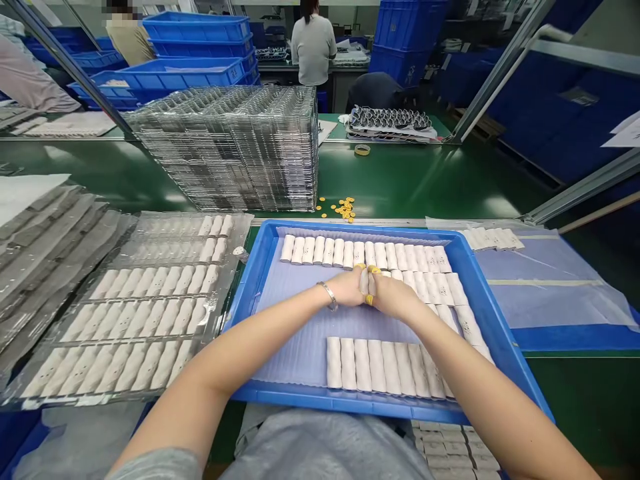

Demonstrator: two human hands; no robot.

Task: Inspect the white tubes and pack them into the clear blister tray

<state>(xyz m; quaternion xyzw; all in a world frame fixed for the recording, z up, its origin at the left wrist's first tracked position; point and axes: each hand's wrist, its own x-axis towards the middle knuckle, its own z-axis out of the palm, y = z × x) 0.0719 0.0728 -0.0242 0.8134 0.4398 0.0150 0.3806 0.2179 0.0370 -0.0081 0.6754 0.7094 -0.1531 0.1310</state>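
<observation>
My left hand [349,288] and my right hand [395,295] meet over the middle of a blue tray [250,293], fingers closed and pressed together. Yellow coverings show on several fingertips, and greyish pieces show between the hands; I cannot tell whether these are thumb coverings or something held. The hands are at the left end of the second row of white cylindrical rolls [435,288]. Behind them runs a full back row of rolls [339,253]. A front row of rolls [377,365] lies near the tray's front edge, partly behind my right forearm.
To the left lies a clear plastic tray [165,250] of similar rolls, beside stacked plastic trays [45,253]. A tall stack of clear trays [240,150] stands behind. Small yellow pieces [345,210] and a tape roll [362,150] lie on the green table [400,187]. People work beyond.
</observation>
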